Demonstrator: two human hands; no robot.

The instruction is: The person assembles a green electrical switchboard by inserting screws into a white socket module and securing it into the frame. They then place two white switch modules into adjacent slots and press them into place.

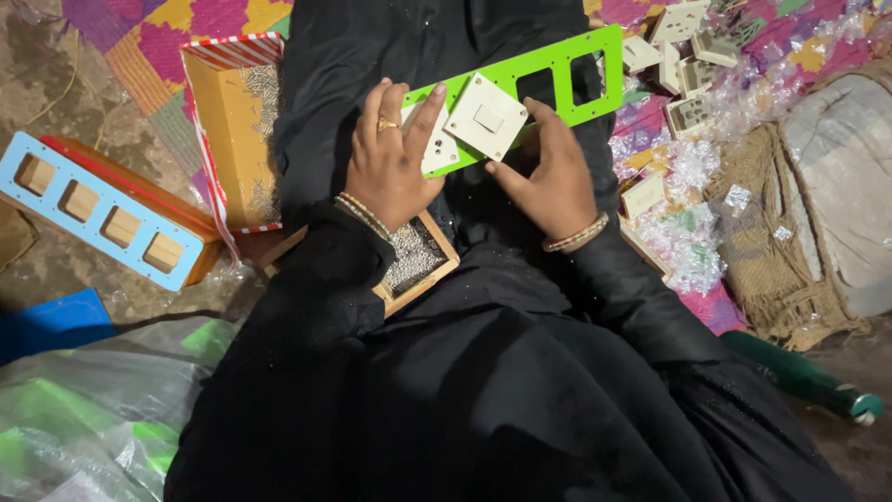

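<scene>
At the far left a blue plate (98, 212) with four square holes lies on an orange strip on the floor, with a blue sheet (51, 321) and crumpled clear and green plastic bags (93, 409) below it. Next to the right stands an open yellow cardboard box (237, 130) with a red-and-white striped rim, with small metal screws heaped along its inner wall.

On the black-robed lap rests a small wooden tray (413, 260) full of tiny screws, partly under the left wrist. The left hand (386, 163), with a ring and bangles, lies flat on the left end of a long green plate (557, 70) with square cut-outs; its fingers are spread apart and press down on a white switch (439, 149) seated in the plate, the forefinger stretched along its edge. Just beside it a second white square switch (486, 116), tilted like a diamond, sits on the plate. The right hand (553, 177) holds the plate's lower edge from beneath this switch, fingers curled together against the plate, thumb touching the switch's lower corner. The plate slants upward to the right across the lap.

Further right, more white switches (678, 42) lie scattered on a colourful mat, among crumpled clear wrappers (688, 237). A brown jute sack (790, 251) lies beyond them, and a dark green bottle (804, 376) lies on the floor at lower right.
</scene>
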